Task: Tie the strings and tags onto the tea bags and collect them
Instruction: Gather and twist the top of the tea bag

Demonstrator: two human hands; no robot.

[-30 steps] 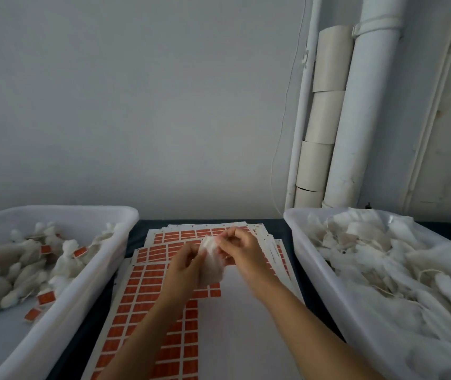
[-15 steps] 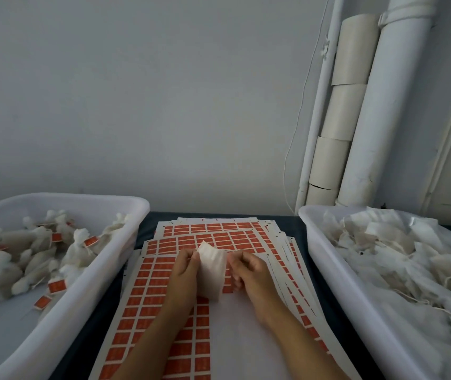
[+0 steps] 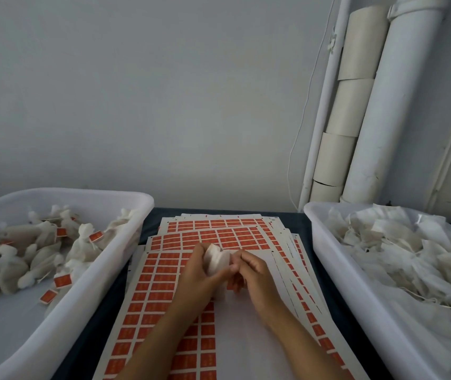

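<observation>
Nearest to me, low in the centre of the frame, both forearms reach up over a fanned stack of tag sheets (image 3: pixel 164 286), white sheets printed with rows of orange tags, lying on the dark counter (image 3: pixel 150 223). I see my left hand (image 3: pixel 195 272) curled around a white tea bag (image 3: pixel 217 259), thumb and fingers wrapped about its lower part so the bag stands up out of the grip. My right hand (image 3: pixel 251 272) sits just beside it on the right, fingers bent, its fingertips pinching at the bag's right edge; I cannot make out a string between them. At the left of the frame a white bin (image 3: pixel 87 300) holds finished tea bags (image 3: pixel 35 253), gathered at the neck and carrying orange tags, heaped toward its far end with bare floor nearer to me. At the right of the frame a second white bin (image 3: pixel 328 259) is piled with loose untied bags (image 3: pixel 399 242) and thin strings. Beyond the counter rises a plain pale wall (image 3: pixel 164 91), and in the upper right stand white pipes (image 3: pixel 383 100) with a beige wrapped column between them and a thin white cable hanging down beside.
</observation>
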